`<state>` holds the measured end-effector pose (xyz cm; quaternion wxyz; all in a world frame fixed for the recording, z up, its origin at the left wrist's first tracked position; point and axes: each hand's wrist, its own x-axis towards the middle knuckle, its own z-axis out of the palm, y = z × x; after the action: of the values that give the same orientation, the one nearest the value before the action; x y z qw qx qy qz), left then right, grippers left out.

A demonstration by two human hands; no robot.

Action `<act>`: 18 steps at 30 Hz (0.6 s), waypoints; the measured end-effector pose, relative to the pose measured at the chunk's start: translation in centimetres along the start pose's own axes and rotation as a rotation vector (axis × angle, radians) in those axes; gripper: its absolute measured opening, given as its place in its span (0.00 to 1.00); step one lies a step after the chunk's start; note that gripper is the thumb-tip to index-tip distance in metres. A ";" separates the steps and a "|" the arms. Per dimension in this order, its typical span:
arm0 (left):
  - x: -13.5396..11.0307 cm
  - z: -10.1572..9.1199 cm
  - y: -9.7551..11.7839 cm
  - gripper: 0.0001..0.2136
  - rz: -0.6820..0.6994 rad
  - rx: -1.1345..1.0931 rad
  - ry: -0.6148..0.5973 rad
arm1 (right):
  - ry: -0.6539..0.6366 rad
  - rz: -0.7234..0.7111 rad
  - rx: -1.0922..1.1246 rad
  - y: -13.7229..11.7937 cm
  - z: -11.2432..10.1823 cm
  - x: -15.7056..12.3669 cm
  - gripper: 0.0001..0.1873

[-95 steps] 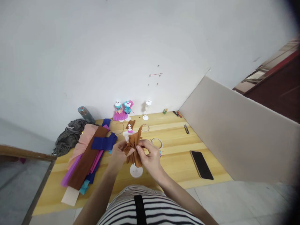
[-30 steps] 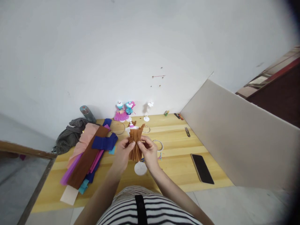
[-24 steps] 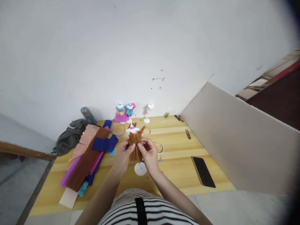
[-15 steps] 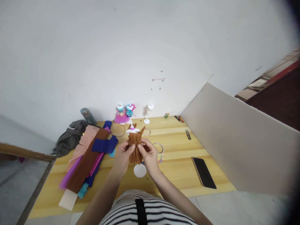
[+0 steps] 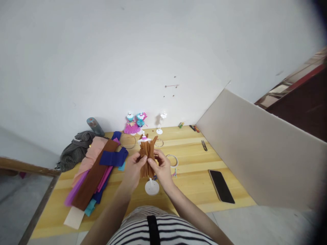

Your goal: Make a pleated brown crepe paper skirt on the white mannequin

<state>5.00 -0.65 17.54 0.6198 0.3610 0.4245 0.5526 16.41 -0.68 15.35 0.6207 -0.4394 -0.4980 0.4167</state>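
A small white dress form (image 5: 144, 140) with a pink neck band is wrapped in gathered brown crepe paper (image 5: 147, 168). Its round white base (image 5: 152, 188) shows below the paper, tilted toward me. My left hand (image 5: 134, 167) pinches the paper at the waist from the left side. From the right, my right hand (image 5: 161, 166) presses its thumb on the same gathered waist. Both thumbs lie on the front, and the other fingers curl behind, partly hidden. A roll of white tape (image 5: 172, 160) lies just right of my right hand.
Crepe paper strips (image 5: 93, 173) are piled at left, beside a striped cloth (image 5: 76, 149) and a bottle (image 5: 95, 126). Two dressed forms (image 5: 131, 126) and a bare one (image 5: 160, 124) stand by the wall. Thread snips (image 5: 204, 145) and a phone (image 5: 221, 186) lie at right, near an upright panel (image 5: 265, 153).
The dress form has tilted slightly, so the stem above its base now shows. The paper's upper part looks narrower and more gathered. Both hands keep their hold at the waist.
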 end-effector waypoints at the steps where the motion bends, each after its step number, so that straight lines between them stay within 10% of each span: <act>1: 0.0 0.1 0.1 0.11 -0.006 -0.007 0.000 | 0.001 0.022 0.018 0.1 0.0 0.0 0.10; 18: 0.9 1.5 -0.4 0.16 -0.094 -0.119 0.099 | 0.072 0.293 0.284 2.8 0.9 1.0 0.10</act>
<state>6.58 0.24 17.63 0.6435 0.2754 0.4376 0.5644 15.44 1.17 13.04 0.6267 -0.4299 -0.3424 0.5524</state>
